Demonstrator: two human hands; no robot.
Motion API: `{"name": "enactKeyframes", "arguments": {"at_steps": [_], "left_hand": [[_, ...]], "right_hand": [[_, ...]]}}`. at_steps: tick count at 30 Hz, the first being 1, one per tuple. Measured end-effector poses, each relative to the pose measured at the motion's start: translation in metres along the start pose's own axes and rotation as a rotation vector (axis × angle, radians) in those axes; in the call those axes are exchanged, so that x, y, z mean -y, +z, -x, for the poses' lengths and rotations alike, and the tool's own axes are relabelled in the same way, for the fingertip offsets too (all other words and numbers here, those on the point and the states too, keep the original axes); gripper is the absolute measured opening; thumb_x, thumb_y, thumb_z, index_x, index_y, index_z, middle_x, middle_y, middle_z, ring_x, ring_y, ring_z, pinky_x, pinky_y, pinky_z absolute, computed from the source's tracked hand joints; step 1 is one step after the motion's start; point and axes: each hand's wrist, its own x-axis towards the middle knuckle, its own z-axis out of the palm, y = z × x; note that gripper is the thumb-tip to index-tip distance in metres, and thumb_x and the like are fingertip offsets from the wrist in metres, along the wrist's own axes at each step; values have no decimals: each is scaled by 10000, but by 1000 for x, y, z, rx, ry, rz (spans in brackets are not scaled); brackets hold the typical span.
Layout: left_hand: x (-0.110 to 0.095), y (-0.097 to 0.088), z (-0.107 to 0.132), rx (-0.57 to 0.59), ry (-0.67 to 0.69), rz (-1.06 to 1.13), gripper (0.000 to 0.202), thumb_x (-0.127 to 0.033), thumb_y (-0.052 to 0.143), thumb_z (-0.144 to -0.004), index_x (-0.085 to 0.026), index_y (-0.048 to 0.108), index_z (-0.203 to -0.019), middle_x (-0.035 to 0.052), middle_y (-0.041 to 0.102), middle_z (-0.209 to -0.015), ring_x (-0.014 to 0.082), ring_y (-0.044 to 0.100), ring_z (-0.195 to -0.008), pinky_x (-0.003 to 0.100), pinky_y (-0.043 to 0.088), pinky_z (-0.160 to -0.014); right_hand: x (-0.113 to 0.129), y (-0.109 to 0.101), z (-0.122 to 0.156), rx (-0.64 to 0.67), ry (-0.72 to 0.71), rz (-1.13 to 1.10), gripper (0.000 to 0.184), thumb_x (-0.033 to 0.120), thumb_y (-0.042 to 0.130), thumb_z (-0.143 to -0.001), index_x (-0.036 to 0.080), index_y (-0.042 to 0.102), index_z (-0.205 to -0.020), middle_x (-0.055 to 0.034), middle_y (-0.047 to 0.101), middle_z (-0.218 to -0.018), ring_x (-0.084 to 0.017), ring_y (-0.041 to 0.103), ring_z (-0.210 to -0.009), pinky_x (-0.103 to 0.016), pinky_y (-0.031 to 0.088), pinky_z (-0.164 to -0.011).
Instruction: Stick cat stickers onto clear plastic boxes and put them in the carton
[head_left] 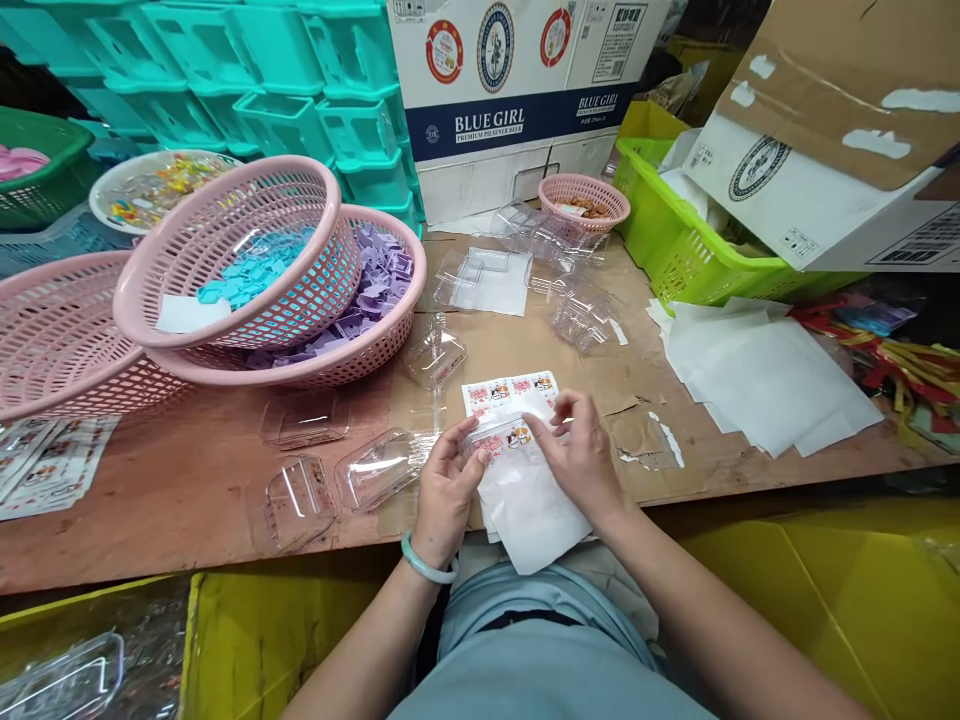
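A small clear plastic case [471, 432] is held at its left end by my left hand [448, 482], which wears a pale green bangle [427, 566] at the wrist. On the case is a sticker [499, 444] with red lettering and cartoon animals. My right hand [577, 455] grips the right end, its thumb beside the cartoon figures and its fingers curled. Some of those fingertips are hidden. Behind and beneath the case lies a printed sticker sheet [495, 391]. White backing paper [536, 520] hangs over the table's front edge.
Clear cases [382, 467] lie left of my hands and farther back. Pink baskets [225, 170] hold blue and purple pieces at left. White sheets [765, 370] and a lime-green basket [667, 235] are at right. Cartons [517, 180] and turquoise plastic bins [285, 60] stand behind.
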Motion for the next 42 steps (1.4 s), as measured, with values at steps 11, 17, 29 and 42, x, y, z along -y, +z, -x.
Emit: {"name": "enactKeyframes", "arguments": {"at_steps": [11, 17, 29, 42], "left_hand": [[-5, 6, 17, 23, 41, 0, 401, -310, 681, -799, -228, 568, -1175, 90, 556, -1316, 237, 556, -1188, 366, 461, -1004], [-42, -5, 12, 122, 364, -357, 346, -253, 614, -844, -246, 576, -1188, 88, 486, -1409, 250, 451, -1315, 390, 380, -1090], [-44, -65, -25, -140, 772, -1439, 517, -199, 528, -864, -257, 473, -1375, 108, 335, -1532, 336, 224, -1440, 570, 234, -1126], [-58, -32, -50, -3, 841, -1090, 536, -153, 533, -865, -283, 455, -1380, 73, 394, -1497, 281, 239, -1443, 525, 263, -1148]], "right_hand": [[15, -2, 14, 244, 471, -638, 510, 556, 457, -901, 233, 442, -1296, -74, 649, -1078, -197, 627, -950, -302, 520, -753], [21, -5, -23, 566, 276, -766, 572, 505, 642, -811, 240, 439, -1275, -73, 578, -1192, -206, 567, -1113, -335, 477, -930], [38, 98, -51, 375, -377, -34, 509, 330, 493, -918, 246, 358, -1402, -123, 348, -1496, -308, 346, -1340, -535, 302, -1084], [-23, 134, -249, 228, 7, -198, 1061, 248, 852, -522, 184, 290, -1419, -202, 370, -1419, -352, 384, -1331, -513, 334, -1080]]}}
